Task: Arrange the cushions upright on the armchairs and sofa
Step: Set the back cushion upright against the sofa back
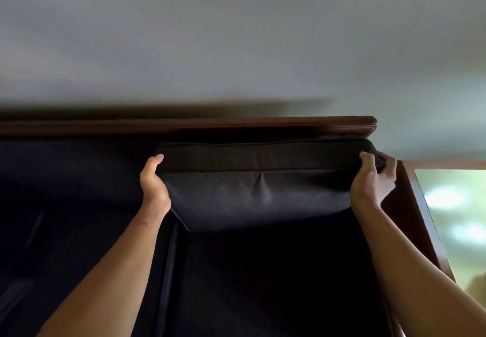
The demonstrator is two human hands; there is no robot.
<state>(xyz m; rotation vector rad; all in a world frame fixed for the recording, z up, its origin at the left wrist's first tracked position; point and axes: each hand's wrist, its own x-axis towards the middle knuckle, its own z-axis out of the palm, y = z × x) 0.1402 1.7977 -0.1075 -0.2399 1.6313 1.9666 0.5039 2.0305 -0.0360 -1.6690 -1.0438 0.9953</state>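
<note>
Cushion [259, 192] work fills the view: a dark, flat cushion is held up against the backrest of the sofa [79, 173], its upper edge just under the brown wooden top rail [184, 125]. The left hand [153, 181] clamps the cushion's left end, thumb on its top edge and fingers hidden behind. The right hand [373, 179] clamps the right end near the wooden side frame [415, 205], fingers curled over the corner. The cushion's lower edge hangs clear above the dark seat [263, 284]. A pale wall [236, 34] rises behind the rail.
</note>
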